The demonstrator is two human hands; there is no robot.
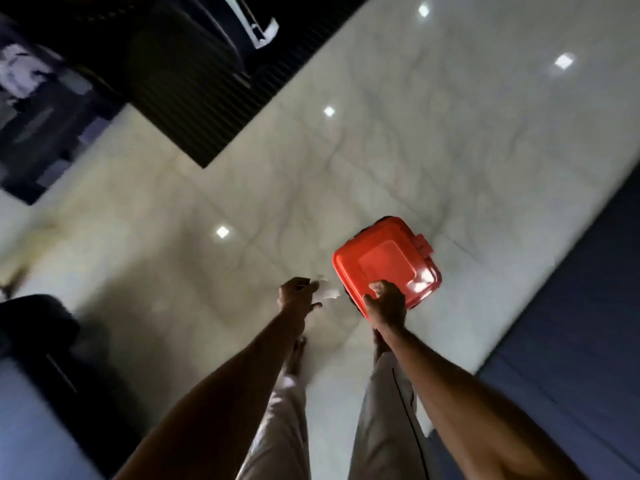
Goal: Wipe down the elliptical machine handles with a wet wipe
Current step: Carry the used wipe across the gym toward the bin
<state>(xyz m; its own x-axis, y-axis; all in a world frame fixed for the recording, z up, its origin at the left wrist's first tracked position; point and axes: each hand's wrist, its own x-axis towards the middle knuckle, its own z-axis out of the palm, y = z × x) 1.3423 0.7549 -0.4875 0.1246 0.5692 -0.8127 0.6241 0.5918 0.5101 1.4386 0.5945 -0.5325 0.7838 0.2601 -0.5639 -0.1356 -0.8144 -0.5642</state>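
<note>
A red square bin lid (384,261) lies closed over a bin on the pale floor, right of centre. My right hand (386,301) grips the lid's near edge, fingers curled over it. Just to its left, my left hand (298,294) pinches a small white wet wipe (327,293) that sticks out toward the bin. The view is blurred. The elliptical machine's handles are not visible.
Glossy marble floor tiles (433,140) reflect ceiling lights. A dark ribbed mat (194,98) with a dark machine base lies at the upper left. A black object (38,327) stands at the left edge. A dark blue mat (581,306) runs along the right.
</note>
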